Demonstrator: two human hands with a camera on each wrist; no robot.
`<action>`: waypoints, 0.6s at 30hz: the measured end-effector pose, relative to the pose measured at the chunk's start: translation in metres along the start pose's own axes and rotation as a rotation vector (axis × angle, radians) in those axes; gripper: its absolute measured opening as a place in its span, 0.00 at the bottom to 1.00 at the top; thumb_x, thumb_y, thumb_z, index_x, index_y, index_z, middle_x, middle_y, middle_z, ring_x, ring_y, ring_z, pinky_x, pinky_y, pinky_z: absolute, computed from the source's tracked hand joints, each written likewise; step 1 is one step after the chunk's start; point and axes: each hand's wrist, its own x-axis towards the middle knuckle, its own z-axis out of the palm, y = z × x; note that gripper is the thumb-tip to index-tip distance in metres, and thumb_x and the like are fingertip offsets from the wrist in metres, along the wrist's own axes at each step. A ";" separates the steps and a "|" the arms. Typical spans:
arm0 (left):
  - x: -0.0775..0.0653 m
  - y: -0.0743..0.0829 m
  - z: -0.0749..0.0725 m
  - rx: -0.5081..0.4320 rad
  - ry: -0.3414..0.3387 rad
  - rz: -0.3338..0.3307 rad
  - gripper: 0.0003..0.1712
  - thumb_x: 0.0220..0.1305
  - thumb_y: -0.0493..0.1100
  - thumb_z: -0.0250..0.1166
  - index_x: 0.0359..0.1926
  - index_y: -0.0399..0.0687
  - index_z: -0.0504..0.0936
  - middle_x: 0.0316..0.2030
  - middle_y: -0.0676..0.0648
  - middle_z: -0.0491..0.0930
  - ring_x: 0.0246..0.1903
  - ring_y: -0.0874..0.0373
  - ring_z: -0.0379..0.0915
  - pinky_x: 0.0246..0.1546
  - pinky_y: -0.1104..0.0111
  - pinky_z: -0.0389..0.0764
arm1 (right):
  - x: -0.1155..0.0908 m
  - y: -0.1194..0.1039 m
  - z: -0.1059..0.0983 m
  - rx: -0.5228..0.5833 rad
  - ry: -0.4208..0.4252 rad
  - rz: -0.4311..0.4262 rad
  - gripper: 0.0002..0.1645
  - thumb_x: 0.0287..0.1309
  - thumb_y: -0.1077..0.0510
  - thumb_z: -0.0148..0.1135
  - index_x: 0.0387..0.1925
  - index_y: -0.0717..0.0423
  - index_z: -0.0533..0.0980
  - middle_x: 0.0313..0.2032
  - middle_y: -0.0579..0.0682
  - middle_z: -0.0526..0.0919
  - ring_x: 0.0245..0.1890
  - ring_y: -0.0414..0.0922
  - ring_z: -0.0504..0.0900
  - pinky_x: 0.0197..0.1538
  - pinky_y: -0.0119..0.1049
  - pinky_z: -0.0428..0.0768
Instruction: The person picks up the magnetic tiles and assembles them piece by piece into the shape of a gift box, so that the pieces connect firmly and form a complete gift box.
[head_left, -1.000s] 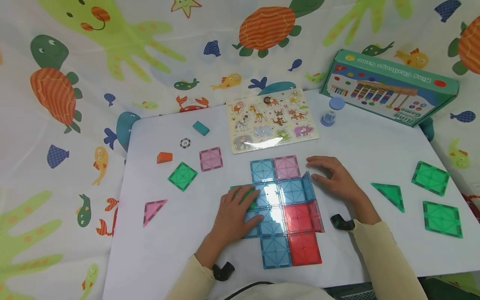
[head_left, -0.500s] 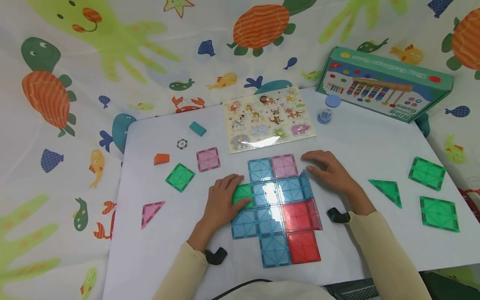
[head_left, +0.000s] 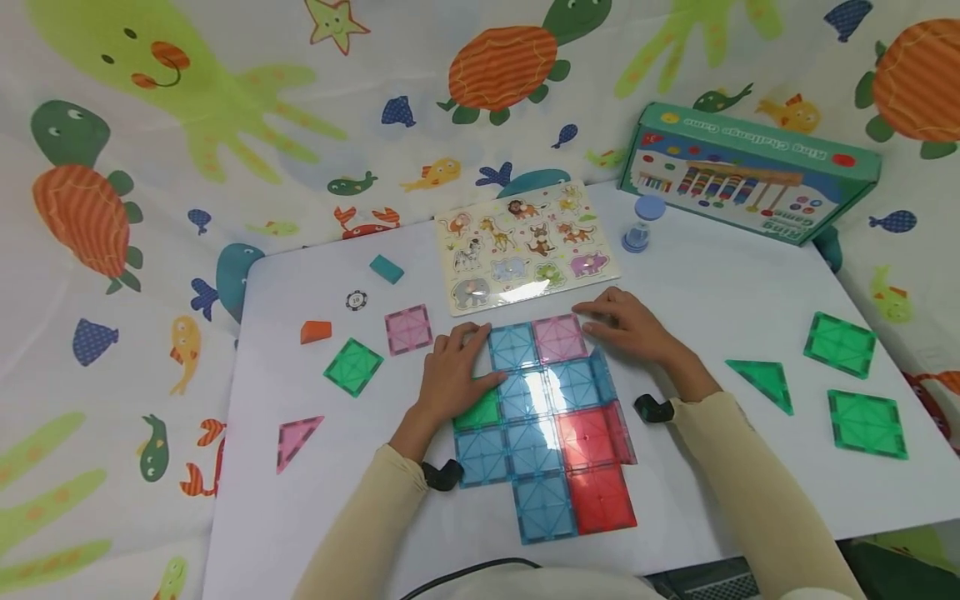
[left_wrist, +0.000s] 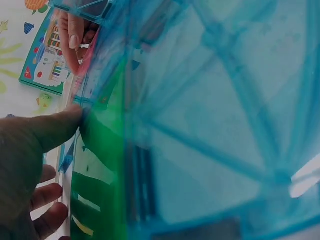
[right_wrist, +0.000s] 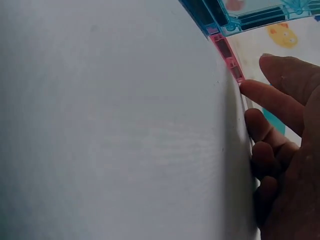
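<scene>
Magnetic tiles lie joined in a flat patch: several blue square tiles, red square tiles, a green square tile and a pink square tile at the top. Along the right side, a blue tile and a pink-red tile stand tilted up. My left hand lies partly over the green tile with fingers extended, its thumb at the edge of the blue tiles. My right hand is beside the pink tile; in the right wrist view, a fingertip touches or nearly touches its edge.
An animal peg puzzle lies behind the patch. A game box and a small clear-and-blue container stand back right. Loose tiles lie left and right, including a green triangle and a pink triangle. An orange block lies left.
My left hand has slid up along the patch's left side to the top-left blue tile. My right hand has moved left, closer to the pink tile. The head view has shifted slightly.
</scene>
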 end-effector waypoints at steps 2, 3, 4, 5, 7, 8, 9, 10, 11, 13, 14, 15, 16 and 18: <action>0.001 -0.001 0.000 -0.018 0.000 -0.015 0.46 0.53 0.70 0.61 0.70 0.60 0.60 0.64 0.51 0.60 0.49 0.49 0.60 0.39 0.57 0.69 | 0.001 0.000 0.001 -0.020 0.002 0.004 0.21 0.58 0.52 0.64 0.54 0.47 0.79 0.34 0.46 0.71 0.36 0.42 0.64 0.38 0.39 0.64; 0.002 -0.001 0.000 -0.029 -0.001 -0.023 0.46 0.53 0.69 0.62 0.70 0.61 0.61 0.64 0.52 0.59 0.49 0.50 0.60 0.40 0.56 0.69 | 0.001 0.000 0.001 -0.021 0.002 0.010 0.21 0.57 0.52 0.65 0.53 0.47 0.79 0.34 0.46 0.71 0.36 0.42 0.64 0.38 0.39 0.64; 0.002 0.000 0.000 -0.043 -0.005 -0.031 0.46 0.52 0.69 0.63 0.69 0.61 0.61 0.64 0.52 0.59 0.49 0.50 0.60 0.40 0.56 0.69 | 0.001 0.000 0.002 -0.024 0.003 0.017 0.21 0.56 0.52 0.65 0.53 0.46 0.79 0.34 0.46 0.71 0.36 0.42 0.64 0.37 0.39 0.64; 0.003 0.000 0.000 -0.057 -0.008 -0.040 0.45 0.51 0.69 0.64 0.68 0.61 0.63 0.63 0.52 0.59 0.50 0.50 0.60 0.40 0.56 0.69 | 0.001 0.000 0.002 -0.021 0.003 0.022 0.21 0.56 0.51 0.66 0.53 0.46 0.79 0.34 0.46 0.71 0.36 0.42 0.64 0.37 0.39 0.64; 0.003 0.001 -0.001 -0.086 -0.012 -0.058 0.45 0.49 0.68 0.66 0.67 0.61 0.64 0.63 0.51 0.60 0.50 0.49 0.59 0.41 0.55 0.69 | 0.000 -0.001 0.003 -0.006 0.002 0.033 0.21 0.55 0.52 0.67 0.52 0.45 0.79 0.34 0.45 0.71 0.36 0.42 0.65 0.37 0.40 0.64; 0.004 0.001 -0.001 -0.097 -0.007 -0.063 0.45 0.49 0.68 0.67 0.66 0.62 0.65 0.63 0.50 0.60 0.51 0.49 0.59 0.42 0.55 0.68 | -0.001 -0.001 0.003 -0.001 0.001 0.032 0.22 0.55 0.51 0.67 0.53 0.45 0.79 0.35 0.45 0.72 0.37 0.42 0.65 0.38 0.40 0.65; 0.003 0.001 -0.001 -0.108 -0.003 -0.070 0.45 0.48 0.67 0.67 0.66 0.62 0.64 0.63 0.50 0.60 0.51 0.49 0.59 0.42 0.54 0.68 | -0.001 -0.002 0.002 0.014 -0.002 0.030 0.22 0.55 0.52 0.67 0.54 0.45 0.78 0.36 0.45 0.72 0.37 0.43 0.65 0.38 0.40 0.65; 0.003 0.001 0.000 -0.122 0.003 -0.077 0.45 0.47 0.67 0.68 0.66 0.63 0.64 0.63 0.49 0.60 0.52 0.49 0.59 0.43 0.54 0.68 | -0.002 -0.002 0.002 0.038 -0.006 0.027 0.23 0.55 0.52 0.66 0.54 0.44 0.77 0.38 0.45 0.74 0.38 0.43 0.66 0.40 0.40 0.66; 0.003 0.001 0.000 -0.135 0.013 -0.081 0.46 0.47 0.66 0.69 0.66 0.64 0.64 0.63 0.49 0.61 0.52 0.49 0.59 0.43 0.54 0.68 | -0.002 -0.002 0.001 0.066 -0.013 0.019 0.23 0.56 0.53 0.65 0.55 0.45 0.76 0.41 0.46 0.75 0.40 0.43 0.67 0.41 0.41 0.67; 0.003 0.001 0.003 -0.161 0.035 -0.083 0.46 0.47 0.66 0.69 0.66 0.65 0.62 0.63 0.49 0.63 0.51 0.50 0.60 0.44 0.54 0.67 | -0.004 -0.003 0.000 0.143 -0.032 0.023 0.23 0.59 0.54 0.63 0.57 0.44 0.74 0.46 0.45 0.77 0.45 0.43 0.70 0.46 0.40 0.69; 0.002 0.000 0.004 -0.177 0.048 -0.080 0.46 0.47 0.65 0.70 0.66 0.66 0.62 0.62 0.50 0.64 0.51 0.51 0.61 0.44 0.55 0.67 | -0.005 -0.003 -0.001 0.185 -0.046 0.026 0.23 0.60 0.55 0.62 0.58 0.43 0.73 0.49 0.45 0.77 0.47 0.42 0.71 0.49 0.39 0.69; 0.002 0.000 0.006 -0.200 0.060 -0.077 0.46 0.47 0.64 0.70 0.66 0.66 0.61 0.60 0.51 0.66 0.49 0.52 0.62 0.43 0.55 0.67 | -0.006 -0.004 -0.002 0.236 -0.061 0.034 0.23 0.62 0.56 0.60 0.59 0.43 0.72 0.51 0.44 0.77 0.50 0.42 0.72 0.52 0.38 0.69; 0.002 -0.001 0.007 -0.225 0.073 -0.071 0.46 0.47 0.63 0.71 0.66 0.67 0.61 0.58 0.53 0.68 0.48 0.54 0.63 0.43 0.56 0.67 | -0.007 -0.004 -0.003 0.280 -0.074 0.041 0.23 0.63 0.57 0.59 0.59 0.43 0.71 0.52 0.44 0.78 0.52 0.41 0.73 0.55 0.36 0.69; 0.001 -0.003 0.010 -0.281 0.103 -0.048 0.46 0.48 0.59 0.72 0.66 0.68 0.60 0.53 0.56 0.73 0.45 0.58 0.65 0.42 0.58 0.66 | -0.009 -0.007 -0.006 0.353 -0.091 0.055 0.23 0.64 0.60 0.56 0.60 0.45 0.70 0.53 0.46 0.78 0.55 0.42 0.74 0.58 0.31 0.67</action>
